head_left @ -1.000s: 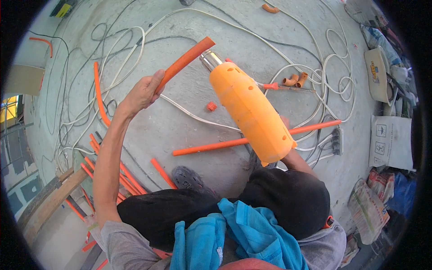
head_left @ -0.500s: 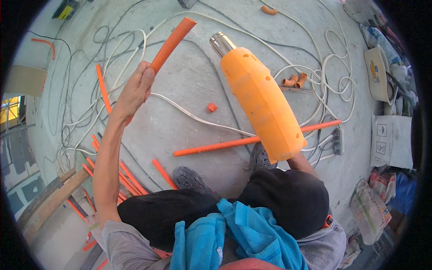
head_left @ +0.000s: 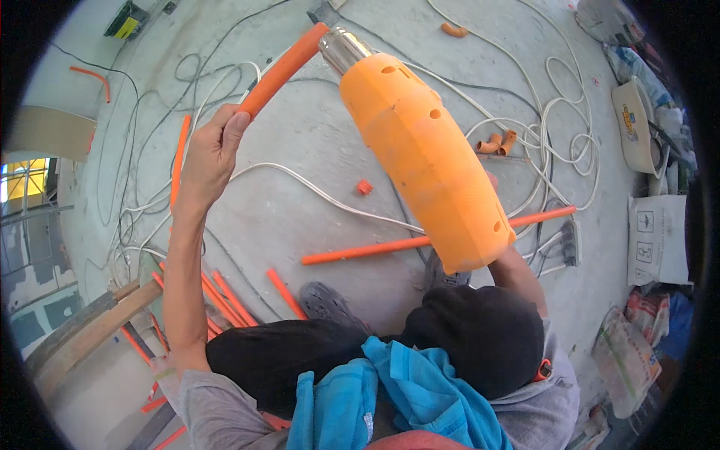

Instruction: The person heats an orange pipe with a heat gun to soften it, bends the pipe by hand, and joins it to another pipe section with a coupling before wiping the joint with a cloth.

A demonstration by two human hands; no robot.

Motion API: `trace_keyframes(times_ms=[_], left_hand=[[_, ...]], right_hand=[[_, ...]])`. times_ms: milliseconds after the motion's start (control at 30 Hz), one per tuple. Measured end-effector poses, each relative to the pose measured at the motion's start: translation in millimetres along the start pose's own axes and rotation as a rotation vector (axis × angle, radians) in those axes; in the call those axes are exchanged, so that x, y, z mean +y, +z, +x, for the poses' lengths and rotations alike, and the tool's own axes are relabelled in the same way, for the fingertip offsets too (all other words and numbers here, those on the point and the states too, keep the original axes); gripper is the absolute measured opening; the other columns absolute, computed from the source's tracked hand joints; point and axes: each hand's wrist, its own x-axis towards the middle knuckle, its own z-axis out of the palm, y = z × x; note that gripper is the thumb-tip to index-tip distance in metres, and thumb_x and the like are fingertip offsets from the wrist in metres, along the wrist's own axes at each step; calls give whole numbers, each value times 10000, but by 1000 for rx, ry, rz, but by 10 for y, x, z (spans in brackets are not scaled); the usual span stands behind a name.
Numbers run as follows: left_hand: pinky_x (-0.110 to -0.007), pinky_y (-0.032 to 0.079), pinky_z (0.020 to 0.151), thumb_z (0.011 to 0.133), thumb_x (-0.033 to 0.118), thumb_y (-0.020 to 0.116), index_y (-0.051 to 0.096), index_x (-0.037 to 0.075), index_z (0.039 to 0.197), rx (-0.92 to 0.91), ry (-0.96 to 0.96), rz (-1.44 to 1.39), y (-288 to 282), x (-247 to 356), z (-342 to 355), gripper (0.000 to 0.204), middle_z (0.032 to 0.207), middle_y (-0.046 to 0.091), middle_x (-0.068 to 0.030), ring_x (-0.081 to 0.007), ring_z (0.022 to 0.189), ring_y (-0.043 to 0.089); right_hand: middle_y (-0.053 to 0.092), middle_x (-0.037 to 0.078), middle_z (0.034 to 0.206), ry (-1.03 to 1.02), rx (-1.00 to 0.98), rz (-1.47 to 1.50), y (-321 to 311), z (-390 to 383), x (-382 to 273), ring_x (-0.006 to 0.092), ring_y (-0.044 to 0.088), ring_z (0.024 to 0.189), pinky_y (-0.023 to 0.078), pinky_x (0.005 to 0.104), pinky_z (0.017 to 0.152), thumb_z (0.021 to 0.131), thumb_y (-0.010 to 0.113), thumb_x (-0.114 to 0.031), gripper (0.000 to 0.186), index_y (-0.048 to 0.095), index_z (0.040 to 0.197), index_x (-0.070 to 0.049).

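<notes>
My left hand [head_left: 208, 156] is closed around an orange plastic pipe [head_left: 283, 69], thumb laid along it, and the pipe slants up to the right. A yellow-orange heat gun [head_left: 424, 154] with a metal nozzle [head_left: 343, 49] is in my right hand [head_left: 492, 179]. Most of that hand is hidden behind the gun's body; only a bit of finger shows at its right side. The nozzle is right by the pipe's upper end; whether they touch I cannot tell.
A long orange pipe [head_left: 367, 251] lies before my shoes, near a small red-orange piece [head_left: 364, 187]. Short orange elbows [head_left: 490, 145] rest by looped white cables [head_left: 544, 135]. Several cut pipes [head_left: 229, 296] lie left, beside wooden boards [head_left: 112, 322]. A cream bucket [head_left: 631, 127] stands right.
The heat gun has moved up and left, bringing its nozzle to the pipe's end. My left hand and the pipe have shifted slightly left. The whole view has shifted a little.
</notes>
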Motion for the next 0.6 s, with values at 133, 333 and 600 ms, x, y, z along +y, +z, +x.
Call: trace_keyframes(times_ms=[133, 333, 600], left_hand=[[-263, 300, 580, 1104, 440, 475, 668, 47, 1060, 34, 3, 17, -88, 199, -7, 440, 681, 372, 48, -78, 635, 344], [-295, 350, 575, 1093, 415, 508, 622, 18, 1118, -5, 43, 157, -177, 358, -40, 414, 664, 412, -9, -125, 622, 385], [-383, 382, 544, 1071, 417, 547, 577, 27, 1131, 12, 44, 308, -226, 408, -66, 396, 617, 432, -128, -251, 543, 449]], right_hand=[[719, 119, 1015, 59, -23, 18, -113, 101, -202, 302, 707, 758, 538, 406, 608, 804, 772, -192, 399, 689, 1170, -57], [731, 119, 1001, 60, 17, 200, -146, 194, -367, 285, 726, 797, 563, 378, 646, 824, 761, -173, 409, 684, 1209, -58], [735, 108, 1016, 167, 7, 117, -302, 20, -317, 269, 727, 825, 568, 368, 682, 846, 753, -169, 397, 679, 1222, -61]])
